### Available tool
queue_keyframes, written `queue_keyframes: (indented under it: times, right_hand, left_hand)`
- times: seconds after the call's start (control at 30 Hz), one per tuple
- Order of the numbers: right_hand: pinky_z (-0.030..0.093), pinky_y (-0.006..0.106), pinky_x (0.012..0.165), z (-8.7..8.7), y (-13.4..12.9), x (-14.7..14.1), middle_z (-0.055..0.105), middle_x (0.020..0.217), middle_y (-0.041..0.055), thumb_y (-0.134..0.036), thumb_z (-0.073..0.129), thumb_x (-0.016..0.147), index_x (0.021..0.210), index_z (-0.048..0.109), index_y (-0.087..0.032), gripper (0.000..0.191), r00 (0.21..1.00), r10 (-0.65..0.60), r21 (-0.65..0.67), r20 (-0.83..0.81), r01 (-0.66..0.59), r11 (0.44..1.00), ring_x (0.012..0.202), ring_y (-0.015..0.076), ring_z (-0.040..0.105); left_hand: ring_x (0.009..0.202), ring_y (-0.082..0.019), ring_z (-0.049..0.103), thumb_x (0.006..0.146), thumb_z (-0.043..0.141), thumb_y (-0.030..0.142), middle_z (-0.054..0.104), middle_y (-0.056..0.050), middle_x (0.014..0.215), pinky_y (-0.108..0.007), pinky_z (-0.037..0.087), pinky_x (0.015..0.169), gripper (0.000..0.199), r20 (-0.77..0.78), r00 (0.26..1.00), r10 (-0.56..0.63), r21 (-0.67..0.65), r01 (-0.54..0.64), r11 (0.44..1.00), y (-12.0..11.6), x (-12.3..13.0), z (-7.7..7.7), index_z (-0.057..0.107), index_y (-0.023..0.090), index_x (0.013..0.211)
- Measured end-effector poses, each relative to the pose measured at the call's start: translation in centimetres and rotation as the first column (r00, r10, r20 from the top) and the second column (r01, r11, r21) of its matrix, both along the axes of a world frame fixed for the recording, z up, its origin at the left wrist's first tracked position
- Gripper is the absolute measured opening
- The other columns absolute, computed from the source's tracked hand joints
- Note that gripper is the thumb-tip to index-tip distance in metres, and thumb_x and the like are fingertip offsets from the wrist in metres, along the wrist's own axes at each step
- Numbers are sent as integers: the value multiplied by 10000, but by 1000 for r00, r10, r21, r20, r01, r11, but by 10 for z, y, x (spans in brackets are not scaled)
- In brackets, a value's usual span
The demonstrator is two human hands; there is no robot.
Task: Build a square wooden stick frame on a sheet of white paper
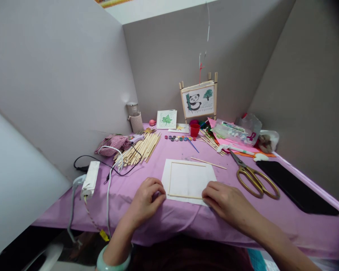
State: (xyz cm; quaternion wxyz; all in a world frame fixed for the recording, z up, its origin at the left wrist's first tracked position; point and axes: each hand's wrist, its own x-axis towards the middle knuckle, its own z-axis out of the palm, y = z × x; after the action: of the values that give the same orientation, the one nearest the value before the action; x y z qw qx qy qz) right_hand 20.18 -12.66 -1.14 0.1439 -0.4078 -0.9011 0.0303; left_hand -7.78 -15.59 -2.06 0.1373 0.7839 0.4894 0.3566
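A white sheet of paper (186, 182) lies flat on the table in front of me. Thin wooden sticks form three sides of a rectangle on it: a top stick (188, 164), a left stick (170, 178) and a bottom stick (185, 196). My left hand (149, 195) is closed, its curled thumb and forefinger at the paper's lower left corner. The fingers of my right hand (223, 197) are pressed together on the bottom stick's right end, hiding its tip. Another loose stick (208, 163) lies beyond the paper's upper right edge.
Large gold-handled scissors (254, 177) and a black phone-like slab (295, 186) lie to the right. At left are a pile of sticks (142, 148), a power strip (90, 178) and cables. Paint pots (176, 138), a brush (192, 145) and a hanging panda picture (199, 101) stand farther back.
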Motion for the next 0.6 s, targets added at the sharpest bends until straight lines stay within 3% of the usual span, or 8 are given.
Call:
queue_keyframes:
  times: [0.6]
  right_hand:
    - [366, 262, 652, 0, -2, -4, 600, 810, 35, -209, 450, 919, 808, 630, -192, 212, 1000, -18, 11, 25, 18, 1000, 748, 149, 565]
  left_hand:
    - [914, -180, 546, 818, 561, 145, 592, -59, 924, -336, 445, 830, 84, -17, 1000, -7, 7, 7, 1000, -2, 0, -1, 635, 183, 806]
